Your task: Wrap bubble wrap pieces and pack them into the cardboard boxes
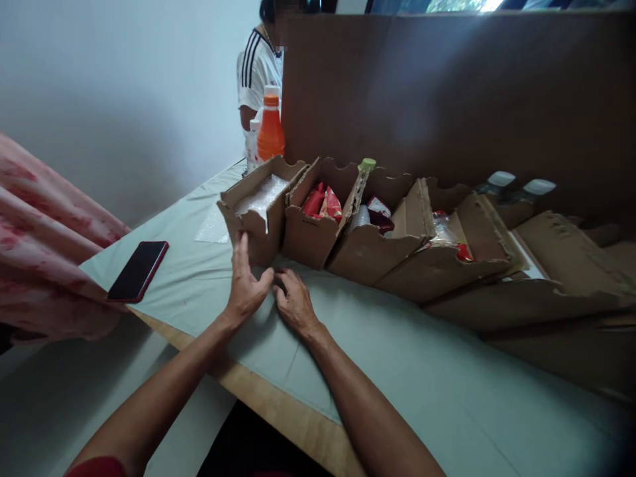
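Both hands rest on the pale green table cover (pixel 407 371), just in front of a row of open cardboard boxes. Left hand (pixel 245 283): fingers spread flat, fingertips touching the front of the leftmost box (pixel 258 213), grasping nothing. Right hand (pixel 295 301): fingers curled down onto the cover beside the left thumb; cannot tell if it pinches anything. Leftmost box holds clear plastic wrap (pixel 263 195). Next box (pixel 318 222) holds red packets (pixel 322 202); print too small to read. Dark phone (pixel 138 270) lies face up, well left. Orange bottle (pixel 271 129) behind the boxes, label unreadable.
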The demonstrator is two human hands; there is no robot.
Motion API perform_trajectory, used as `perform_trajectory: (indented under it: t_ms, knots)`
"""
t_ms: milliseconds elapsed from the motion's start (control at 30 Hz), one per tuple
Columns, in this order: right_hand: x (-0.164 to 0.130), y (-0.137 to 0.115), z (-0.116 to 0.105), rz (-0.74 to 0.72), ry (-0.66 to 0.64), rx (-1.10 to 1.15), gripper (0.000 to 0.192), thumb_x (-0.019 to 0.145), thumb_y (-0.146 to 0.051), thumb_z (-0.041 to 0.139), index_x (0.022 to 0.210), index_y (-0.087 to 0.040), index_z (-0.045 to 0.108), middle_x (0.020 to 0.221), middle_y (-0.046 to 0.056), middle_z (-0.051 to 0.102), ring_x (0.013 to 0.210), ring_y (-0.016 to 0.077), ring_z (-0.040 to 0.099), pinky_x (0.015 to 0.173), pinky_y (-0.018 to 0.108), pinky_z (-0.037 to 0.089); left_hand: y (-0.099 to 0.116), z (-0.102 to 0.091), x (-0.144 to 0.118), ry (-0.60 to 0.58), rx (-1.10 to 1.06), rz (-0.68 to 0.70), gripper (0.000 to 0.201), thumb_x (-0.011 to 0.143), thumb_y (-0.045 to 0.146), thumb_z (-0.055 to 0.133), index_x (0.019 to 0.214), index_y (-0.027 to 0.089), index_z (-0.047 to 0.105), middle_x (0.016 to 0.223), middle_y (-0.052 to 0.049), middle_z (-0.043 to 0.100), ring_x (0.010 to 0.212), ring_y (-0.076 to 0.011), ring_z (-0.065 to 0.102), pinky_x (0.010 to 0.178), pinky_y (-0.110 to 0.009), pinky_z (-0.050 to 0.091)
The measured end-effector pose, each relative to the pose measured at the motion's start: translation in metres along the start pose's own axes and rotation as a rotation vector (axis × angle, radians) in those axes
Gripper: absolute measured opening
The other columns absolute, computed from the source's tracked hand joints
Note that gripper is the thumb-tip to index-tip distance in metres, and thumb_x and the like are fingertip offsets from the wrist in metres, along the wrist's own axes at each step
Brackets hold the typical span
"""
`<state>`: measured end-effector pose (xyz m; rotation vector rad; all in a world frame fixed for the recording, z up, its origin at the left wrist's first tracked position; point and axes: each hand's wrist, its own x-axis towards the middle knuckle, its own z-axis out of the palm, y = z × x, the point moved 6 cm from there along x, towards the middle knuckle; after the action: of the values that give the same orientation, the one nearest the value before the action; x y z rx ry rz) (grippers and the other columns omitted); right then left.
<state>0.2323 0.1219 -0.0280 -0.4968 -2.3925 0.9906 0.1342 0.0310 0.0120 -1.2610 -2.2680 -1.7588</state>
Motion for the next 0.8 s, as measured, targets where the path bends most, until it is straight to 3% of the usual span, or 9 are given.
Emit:
perform_trajectory:
  t_ms: [133,233,433,567,700,800]
  knots:
    - [0.001,0.000,-0.001,-0.012,-0.010,-0.001,0.036,0.087,-0.012,0.050,0.118,-0.017,0.069,0.133,0.014,0.067,0.122,0.0272,0.061,0.110,0.043,0.046,-0.001,0.026,0.026,-0.020,-0.026,0.004,0.090,0.083,0.020,0.062,0.162,0.019,0.019,0.172,-0.018,0.018,0.160,-0.0305,0.017,0.128,-0.052,0.027]
    - [0.000,0.002,-0.001,-0.002,-0.015,-0.009,0.041,0.088,-0.010,0.049,0.124,-0.016,0.067,0.134,0.014,0.066,0.122,0.0269,0.060,0.110,0.044,0.046,-0.003,0.031,0.023,-0.036,-0.036,-0.012,0.089,0.083,0.021,0.061,0.162,0.019,0.020,0.170,-0.018,0.024,0.158,-0.0303,0.024,0.126,-0.053,0.030]
    - [0.001,0.000,0.005,0.000,-0.081,-0.085,0.029,0.090,-0.010,0.053,0.110,-0.017,0.073,0.139,0.015,0.064,0.127,0.0258,0.058,0.110,0.042,0.045,-0.006,0.021,-0.040,-0.149,-0.020,-0.096,0.078,0.089,0.034,0.061,0.159,0.016,0.032,0.161,-0.021,0.042,0.150,-0.0346,0.041,0.121,-0.057,0.036]
    - [-0.001,-0.013,0.003,-0.029,-0.165,-0.186,0.023,0.093,-0.011,0.055,0.106,-0.016,0.074,0.138,0.015,0.064,0.127,0.0255,0.058,0.110,0.044,0.044,-0.006,0.009,-0.088,-0.216,-0.006,-0.244,0.075,0.093,0.046,0.060,0.159,0.019,0.033,0.160,-0.020,0.044,0.149,-0.0349,0.043,0.121,-0.057,0.036]
    - [-0.038,-0.027,-0.021,-0.119,-0.312,-0.275,0.011,0.090,-0.020,0.070,0.100,-0.017,0.072,0.124,0.010,0.071,0.121,0.0225,0.060,0.104,0.038,0.047,-0.010,-0.005,-0.109,-0.269,0.089,-0.292,0.075,0.095,0.052,0.057,0.159,0.021,0.033,0.159,-0.018,0.045,0.148,-0.0358,0.043,0.121,-0.058,0.037]
    - [-0.102,-0.034,-0.054,-0.125,-0.320,-0.400,0.017,0.093,-0.024,0.067,0.107,-0.014,0.069,0.125,0.014,0.068,0.122,0.0264,0.057,0.099,0.041,0.048,-0.009,0.001,-0.105,-0.369,0.253,-0.113,0.073,0.091,0.057,0.056,0.152,0.017,0.045,0.154,-0.020,0.049,0.144,-0.0397,0.046,0.119,-0.062,0.038]
